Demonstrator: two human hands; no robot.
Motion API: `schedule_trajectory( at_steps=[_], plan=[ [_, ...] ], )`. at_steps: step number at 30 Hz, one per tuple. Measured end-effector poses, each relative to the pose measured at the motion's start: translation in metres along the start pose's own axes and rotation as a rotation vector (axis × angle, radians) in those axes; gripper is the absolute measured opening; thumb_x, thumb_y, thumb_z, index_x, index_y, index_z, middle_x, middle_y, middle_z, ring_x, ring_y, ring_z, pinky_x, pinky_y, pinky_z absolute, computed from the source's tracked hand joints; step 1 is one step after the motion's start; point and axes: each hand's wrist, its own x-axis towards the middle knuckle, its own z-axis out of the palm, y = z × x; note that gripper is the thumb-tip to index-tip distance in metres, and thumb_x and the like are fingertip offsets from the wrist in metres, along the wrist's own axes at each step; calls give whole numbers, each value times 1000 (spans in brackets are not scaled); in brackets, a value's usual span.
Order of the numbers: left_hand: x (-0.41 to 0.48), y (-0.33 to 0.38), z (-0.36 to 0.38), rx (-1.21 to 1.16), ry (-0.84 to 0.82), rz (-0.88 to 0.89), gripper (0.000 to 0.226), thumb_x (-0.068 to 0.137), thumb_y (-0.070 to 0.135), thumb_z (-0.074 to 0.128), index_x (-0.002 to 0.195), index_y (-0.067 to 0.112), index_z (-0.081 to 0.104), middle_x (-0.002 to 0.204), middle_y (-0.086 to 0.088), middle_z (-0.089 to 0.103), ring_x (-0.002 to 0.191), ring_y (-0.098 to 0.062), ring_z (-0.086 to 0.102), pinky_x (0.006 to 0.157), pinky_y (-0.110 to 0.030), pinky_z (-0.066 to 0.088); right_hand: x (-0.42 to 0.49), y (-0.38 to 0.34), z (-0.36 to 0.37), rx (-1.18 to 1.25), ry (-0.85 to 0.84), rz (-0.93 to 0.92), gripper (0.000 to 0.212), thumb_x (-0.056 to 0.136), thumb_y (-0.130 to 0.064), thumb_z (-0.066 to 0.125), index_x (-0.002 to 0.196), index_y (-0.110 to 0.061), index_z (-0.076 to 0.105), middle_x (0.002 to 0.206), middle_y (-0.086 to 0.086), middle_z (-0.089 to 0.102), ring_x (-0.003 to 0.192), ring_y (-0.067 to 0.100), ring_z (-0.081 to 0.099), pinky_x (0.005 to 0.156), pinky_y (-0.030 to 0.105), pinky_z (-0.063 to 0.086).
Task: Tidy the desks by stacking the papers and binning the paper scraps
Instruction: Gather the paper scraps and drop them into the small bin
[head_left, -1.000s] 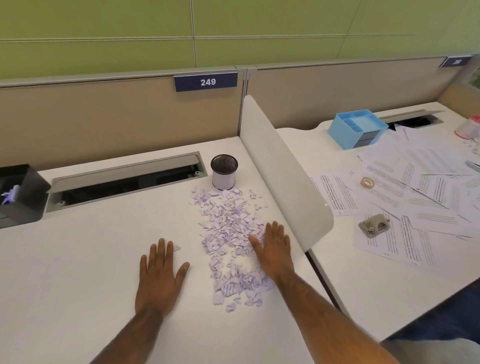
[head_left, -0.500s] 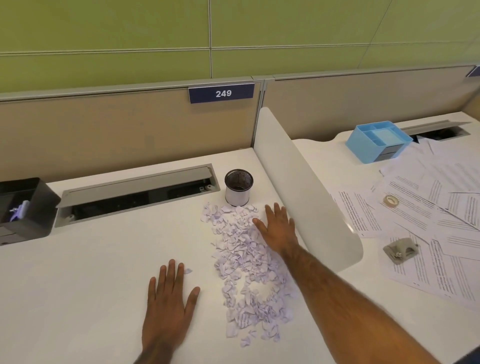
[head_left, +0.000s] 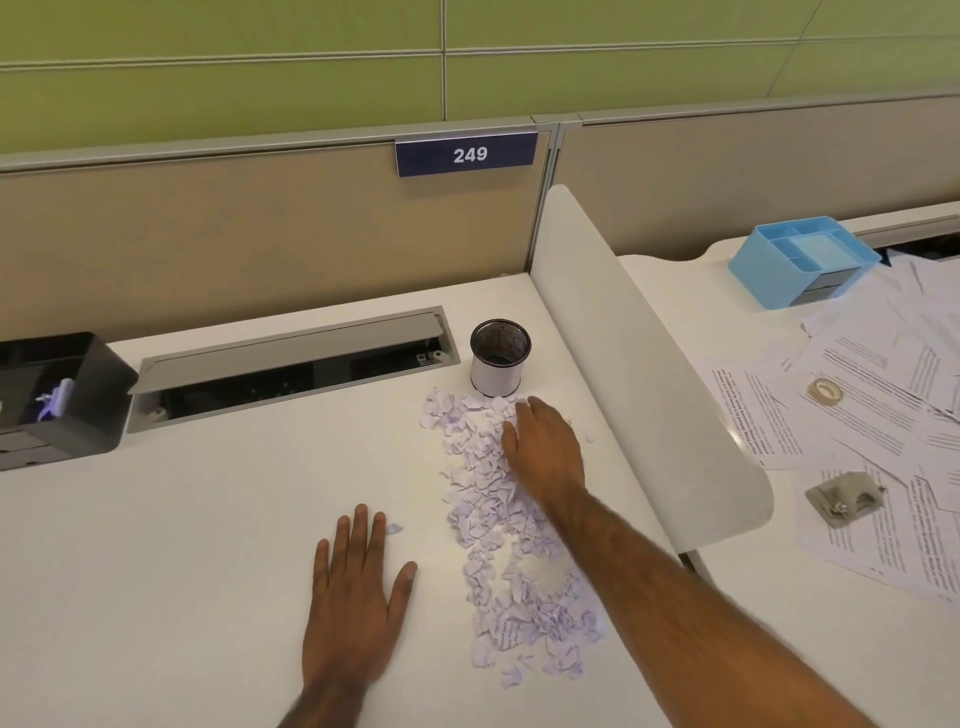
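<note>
Though partly hidden under the flat, released right hand (head_left: 545, 452), paper scraps (head_left: 483, 499) strewn down the desk (head_left: 208, 519) from the mesh cup (head_left: 498, 358). Left hand (head_left: 353, 597) flat beside them, empty; neighbouring papers (head_left: 872, 395) cut off at right.

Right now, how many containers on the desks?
3: black organizer far left, mesh cup behind the scrap pile, blue organizer upper right. More may sit off-frame.

Left of the paper scraps (head_left: 493, 525) the table (head_left: 171, 561) lies open to its near edge. Behind, a cable slot (head_left: 291, 364) and a mesh cup (head_left: 500, 364) at the strip's far end block the way — the white divider (head_left: 644, 395) walls the right side.
</note>
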Motion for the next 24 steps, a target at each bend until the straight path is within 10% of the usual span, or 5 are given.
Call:
schedule_trajectory(
  at_steps=[5, 12, 18, 24],
  plan=[
    [1, -1, -1, 4, -3, -6, 74, 102, 63, 14, 163, 21, 15, 172, 1, 4, 158, -18, 1, 127, -46, 10, 19, 1, -1, 51, -315, 4, 71, 104, -58, 26, 158, -12, 22, 168, 12, 12, 155, 30, 10, 125, 47, 17],
    [2, 0, -1, -6, -4, -10, 74, 102, 63, 13, 163, 22, 12, 172, 2, 1, 158, -18, -1, 127, -45, 7, -25, -45, -5, -108, -133, -36, 53, 105, -50, 31, 122, -11, 61, 125, 11, 63, 109, 30, 61, 89, 43, 49],
    [0, 2, -4, -9, -14, -20, 72, 103, 63, 12, 163, 24, 5, 172, 3, -4, 158, -16, -6, 127, -44, 5, 19, -69, 4, -56, -315, -159, 63, 105, -54, 28, 153, -13, 34, 163, 13, 28, 149, 35, 27, 121, 50, 26],
    [0, 1, -4, -28, -9, -19, 71, 103, 62, 17, 163, 25, 7, 172, 4, -3, 158, -16, -5, 127, -45, 5, -2, -88, 1, -189, -235, -129, 51, 107, -46, 30, 125, -9, 61, 125, 14, 64, 112, 33, 61, 90, 44, 49]
  ],
)
